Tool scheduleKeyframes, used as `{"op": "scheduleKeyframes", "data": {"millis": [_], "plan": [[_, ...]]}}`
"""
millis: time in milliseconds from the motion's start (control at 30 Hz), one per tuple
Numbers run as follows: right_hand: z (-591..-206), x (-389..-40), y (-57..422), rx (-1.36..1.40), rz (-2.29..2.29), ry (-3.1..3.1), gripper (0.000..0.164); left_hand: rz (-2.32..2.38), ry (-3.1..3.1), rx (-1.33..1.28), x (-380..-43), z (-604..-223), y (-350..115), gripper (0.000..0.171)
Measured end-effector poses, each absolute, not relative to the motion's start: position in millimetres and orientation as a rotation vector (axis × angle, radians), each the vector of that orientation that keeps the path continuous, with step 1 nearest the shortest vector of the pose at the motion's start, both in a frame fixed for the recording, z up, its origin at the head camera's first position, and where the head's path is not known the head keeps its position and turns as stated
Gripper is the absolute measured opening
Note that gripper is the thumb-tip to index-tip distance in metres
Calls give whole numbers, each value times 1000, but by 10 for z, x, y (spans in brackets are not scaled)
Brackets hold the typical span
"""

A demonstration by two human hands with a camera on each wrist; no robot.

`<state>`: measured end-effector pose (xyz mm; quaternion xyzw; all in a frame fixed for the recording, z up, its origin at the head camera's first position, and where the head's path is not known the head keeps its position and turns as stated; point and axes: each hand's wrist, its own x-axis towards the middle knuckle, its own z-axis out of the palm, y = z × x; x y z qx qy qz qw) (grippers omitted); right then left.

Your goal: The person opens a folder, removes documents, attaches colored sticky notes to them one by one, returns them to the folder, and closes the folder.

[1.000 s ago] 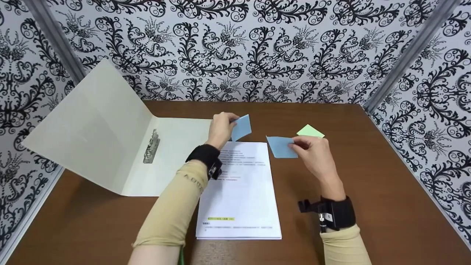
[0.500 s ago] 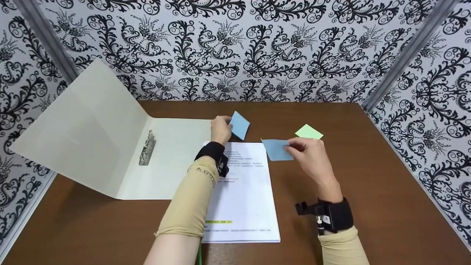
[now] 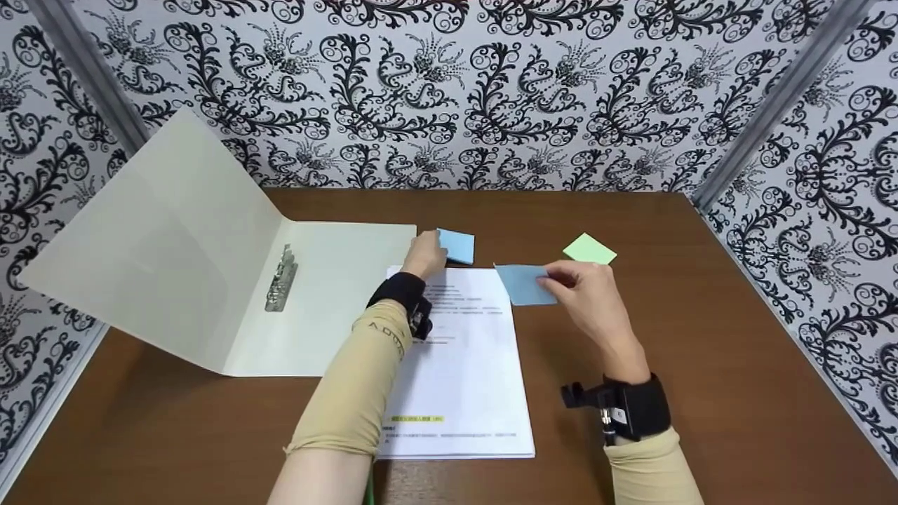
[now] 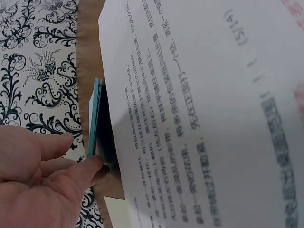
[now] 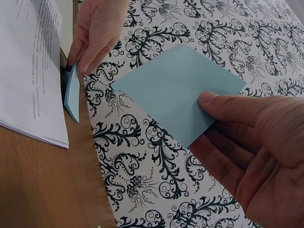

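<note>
Visibly, the pinched paper note is thin, plain blue.

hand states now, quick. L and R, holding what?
Left hand: closed, gripping the blue note pad by one edge.
Right hand: closed, pinching a loose blue sheet between thumb and fingers.

I see the left fingers pinching a blue pad, edge-on, beside the printed sheet (red characters far right).
</note>
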<state>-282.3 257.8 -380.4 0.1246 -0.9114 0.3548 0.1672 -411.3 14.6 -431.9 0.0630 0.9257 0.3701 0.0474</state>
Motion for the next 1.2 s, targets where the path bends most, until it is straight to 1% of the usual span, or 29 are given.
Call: {"op": "scheduleKeyframes", "data": {"millis": [167, 433, 567, 667, 733, 933, 1067, 1200], "plan": [[-3812, -2815, 2556, 362, 1015, -2593, 12, 1101, 2794, 278, -4081, -4233, 93, 44], [-3839, -2799, 2471, 385, 977, -2530, 12, 1345, 2741, 403, -3954, -4046, 46, 32], [-3877, -2799, 2389, 515, 918, -2440, 9, 1382, 2601, 484, -3801, -3913, 58, 39], [-3905, -2805, 2316, 652, 876, -2349, 8, 1313, 2532, 560, -3654, -3800, 63, 47], [-3920, -2806, 2273, 721, 858, -2305, 9, 1237, 2518, 608, -3560, -3733, 60, 48], [-3947, -2777, 2172, 853, 815, -2269, 12, 1039, 2568, 749, -3398, -3642, 6, 31], [-3971, -2753, 2120, 923, 818, -2282, 13, 1023, 2555, 750, -3355, -3631, -53, 31], [-3989, -2725, 2091, 990, 860, -2386, 9, 1081, 2567, 756, -3332, -3655, -97, 28]]}}
